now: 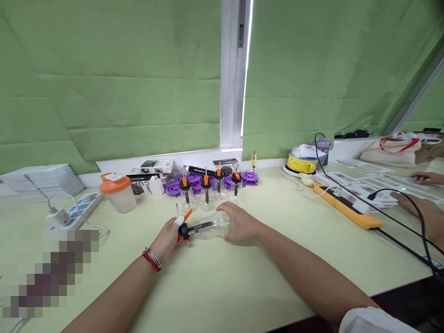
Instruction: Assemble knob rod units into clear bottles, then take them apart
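Near the middle of the table, a clear bottle (219,225) lies sideways in the air or just on the tabletop; I cannot tell which. My right hand (239,223) is wrapped round its base end. At the neck end, my left hand (170,237) grips a black-and-orange trigger top (184,231), whose thin spout points up and away. A dark tube from that top reaches through the neck into the bottle. Just behind stand several similar clear bottles (206,196) with black-and-orange tops, all upright.
Behind the bottles lie purple plastic reels (172,188) and small boxes (152,182). To the left are an orange-lidded shaker cup (120,196) and a white power strip (83,208). On the right are an orange power strip (347,210), a yellow pot (301,164), cables and another person's hands (421,210).
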Available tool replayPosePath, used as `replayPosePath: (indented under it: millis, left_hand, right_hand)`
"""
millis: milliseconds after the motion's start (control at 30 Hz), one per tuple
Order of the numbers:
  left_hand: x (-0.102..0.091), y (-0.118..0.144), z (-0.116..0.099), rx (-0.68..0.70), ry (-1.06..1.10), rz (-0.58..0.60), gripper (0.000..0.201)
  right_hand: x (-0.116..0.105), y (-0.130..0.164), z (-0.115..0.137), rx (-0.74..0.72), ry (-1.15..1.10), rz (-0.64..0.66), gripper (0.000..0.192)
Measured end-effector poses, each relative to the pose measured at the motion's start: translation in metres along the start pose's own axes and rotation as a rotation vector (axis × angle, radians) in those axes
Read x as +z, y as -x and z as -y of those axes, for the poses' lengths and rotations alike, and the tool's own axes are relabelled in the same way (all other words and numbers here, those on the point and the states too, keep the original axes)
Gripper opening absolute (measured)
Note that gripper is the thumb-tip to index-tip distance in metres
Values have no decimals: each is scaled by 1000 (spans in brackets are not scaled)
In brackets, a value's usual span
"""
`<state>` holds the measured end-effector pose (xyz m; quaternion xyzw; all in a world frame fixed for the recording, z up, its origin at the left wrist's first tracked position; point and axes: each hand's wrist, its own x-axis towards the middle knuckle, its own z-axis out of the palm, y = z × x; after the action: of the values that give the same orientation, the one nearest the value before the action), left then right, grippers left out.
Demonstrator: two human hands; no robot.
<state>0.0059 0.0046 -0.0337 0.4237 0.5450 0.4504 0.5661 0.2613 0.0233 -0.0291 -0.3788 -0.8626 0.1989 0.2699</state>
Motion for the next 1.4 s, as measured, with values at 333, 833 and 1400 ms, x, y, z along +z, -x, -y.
replayPosePath:
  millis: [333, 833, 1400]
  left_hand:
    - [12, 6, 2, -14, 41, 75, 22]
    - [14, 8, 1, 24, 78, 139, 33]
    - [28, 17, 6, 78, -120, -170, 58]
  right_hand:
    - [4, 2, 8, 3, -22, -2, 78]
    - [2, 2, -1, 10, -98, -22, 78]
    - [7, 4, 5, -16, -169, -44, 79]
